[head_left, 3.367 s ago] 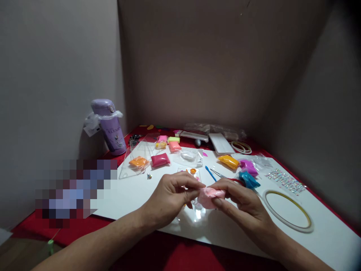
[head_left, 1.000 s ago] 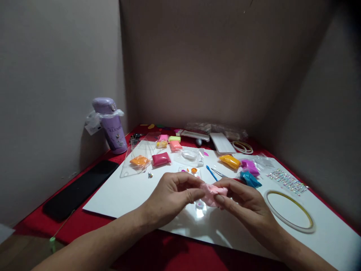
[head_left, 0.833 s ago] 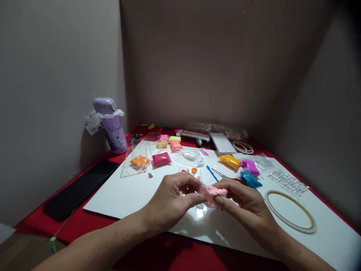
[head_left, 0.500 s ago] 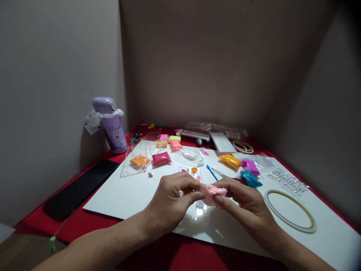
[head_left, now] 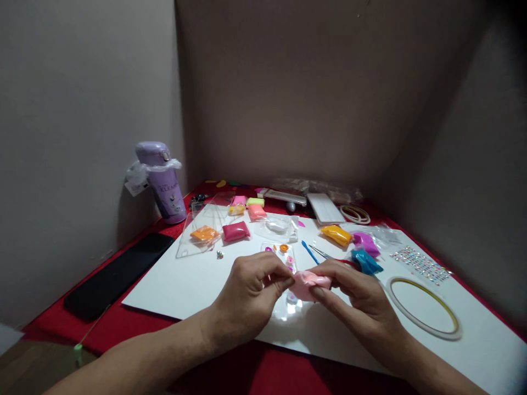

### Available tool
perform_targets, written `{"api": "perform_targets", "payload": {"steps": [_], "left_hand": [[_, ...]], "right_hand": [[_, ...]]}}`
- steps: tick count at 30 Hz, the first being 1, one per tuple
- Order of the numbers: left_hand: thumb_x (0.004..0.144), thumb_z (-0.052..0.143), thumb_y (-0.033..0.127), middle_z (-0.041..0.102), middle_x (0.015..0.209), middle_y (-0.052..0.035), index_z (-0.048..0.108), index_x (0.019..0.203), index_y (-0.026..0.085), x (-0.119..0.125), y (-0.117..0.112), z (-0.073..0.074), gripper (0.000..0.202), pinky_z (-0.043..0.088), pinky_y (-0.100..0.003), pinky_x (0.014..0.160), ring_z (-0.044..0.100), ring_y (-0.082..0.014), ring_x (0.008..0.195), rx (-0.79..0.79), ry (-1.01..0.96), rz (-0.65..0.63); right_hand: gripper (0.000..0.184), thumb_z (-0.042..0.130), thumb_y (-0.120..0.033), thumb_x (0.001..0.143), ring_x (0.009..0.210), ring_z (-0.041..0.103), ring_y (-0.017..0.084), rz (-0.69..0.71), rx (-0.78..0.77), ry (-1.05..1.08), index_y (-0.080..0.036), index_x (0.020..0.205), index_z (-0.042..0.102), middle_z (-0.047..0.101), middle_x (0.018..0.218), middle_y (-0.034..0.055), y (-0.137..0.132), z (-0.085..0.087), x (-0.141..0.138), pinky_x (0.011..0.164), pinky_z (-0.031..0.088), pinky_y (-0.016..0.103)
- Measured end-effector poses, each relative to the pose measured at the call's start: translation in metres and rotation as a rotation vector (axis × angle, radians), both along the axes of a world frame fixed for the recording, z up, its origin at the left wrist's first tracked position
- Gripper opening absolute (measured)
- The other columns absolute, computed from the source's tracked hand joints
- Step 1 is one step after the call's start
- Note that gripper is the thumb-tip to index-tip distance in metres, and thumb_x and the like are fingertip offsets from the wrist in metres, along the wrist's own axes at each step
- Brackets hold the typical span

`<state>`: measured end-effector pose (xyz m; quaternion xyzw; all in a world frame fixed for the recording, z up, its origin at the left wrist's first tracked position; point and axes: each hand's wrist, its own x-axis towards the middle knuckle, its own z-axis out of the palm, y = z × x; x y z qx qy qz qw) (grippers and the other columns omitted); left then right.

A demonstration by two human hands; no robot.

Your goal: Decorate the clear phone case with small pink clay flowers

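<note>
A light pink clay packet (head_left: 307,284) is held between both hands just above the white board (head_left: 185,282). My right hand (head_left: 358,296) grips its right side with fingers curled round it. My left hand (head_left: 249,299) pinches the packet's left end between thumb and fingers. Under the hands lies a clear phone case (head_left: 284,258) with small orange and pink decorations on it.
Clay packets lie on the board: orange (head_left: 203,234), dark pink (head_left: 235,231), yellow-orange (head_left: 336,235), magenta (head_left: 364,241), teal (head_left: 365,261). A tape ring (head_left: 424,307) and a rhinestone sheet (head_left: 418,263) lie right. A purple bottle (head_left: 161,184) and black phone (head_left: 117,274) are left. A blue tool (head_left: 308,252) lies behind my hands.
The hands stay together on the pink packet. My left fingers have shifted slightly along its left end, pinching it tighter. Nothing else on the board has moved.
</note>
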<state>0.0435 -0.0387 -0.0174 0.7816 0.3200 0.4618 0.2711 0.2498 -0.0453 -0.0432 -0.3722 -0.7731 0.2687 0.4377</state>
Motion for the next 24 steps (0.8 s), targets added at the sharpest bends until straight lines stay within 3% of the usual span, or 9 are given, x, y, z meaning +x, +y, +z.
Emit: {"api": "perform_targets", "payload": {"steps": [5, 11, 15, 24], "left_hand": [[0.082, 0.063, 0.009, 0.062, 0.064, -0.002, 0.066, 0.071, 0.01, -0.0001, 0.0013, -0.0017, 0.011, 0.042, -0.022, 0.059, 0.055, -0.0107, 0.061, 0.001, -0.028, 0.029], [0.087, 0.06, 0.015, 0.069, 0.076, -0.0047, 0.071, 0.083, 0.012, -0.0005, 0.004, 0.0002, 0.012, 0.046, -0.023, 0.066, 0.061, -0.0128, 0.07, -0.074, -0.034, 0.051], [0.082, 0.064, 0.013, 0.067, 0.07, -0.0024, 0.069, 0.076, 0.012, -0.0001, 0.0027, 0.002, 0.008, 0.045, -0.022, 0.062, 0.059, -0.0115, 0.065, -0.152, -0.005, 0.027], [0.083, 0.064, 0.016, 0.066, 0.068, -0.002, 0.067, 0.075, 0.013, 0.0001, 0.003, 0.0003, 0.009, 0.045, -0.023, 0.061, 0.058, -0.0118, 0.063, -0.119, -0.02, 0.053]], "right_hand": [[0.01, 0.058, -0.025, 0.091, 0.081, 0.06, 0.017, 0.003, -0.041, 0.025, -0.025, 0.099, 0.064, 0.065, 0.09, 0.0006, -0.0017, -0.0017, 0.0014, 0.069, 0.047, 0.028], [0.008, 0.06, -0.029, 0.09, 0.075, 0.06, 0.014, -0.02, -0.166, 0.127, -0.025, 0.096, 0.064, 0.064, 0.085, -0.0008, 0.0007, -0.0014, 0.0028, 0.064, 0.048, 0.024], [0.008, 0.061, -0.029, 0.09, 0.075, 0.061, 0.014, -0.016, -0.175, 0.143, -0.025, 0.096, 0.065, 0.065, 0.086, 0.0, 0.0006, -0.0003, 0.0022, 0.063, 0.049, 0.023], [0.013, 0.063, -0.031, 0.088, 0.072, 0.063, 0.015, -0.054, -0.171, 0.176, -0.025, 0.099, 0.066, 0.067, 0.09, 0.0017, 0.0028, 0.0, 0.0059, 0.061, 0.052, 0.024]]}}
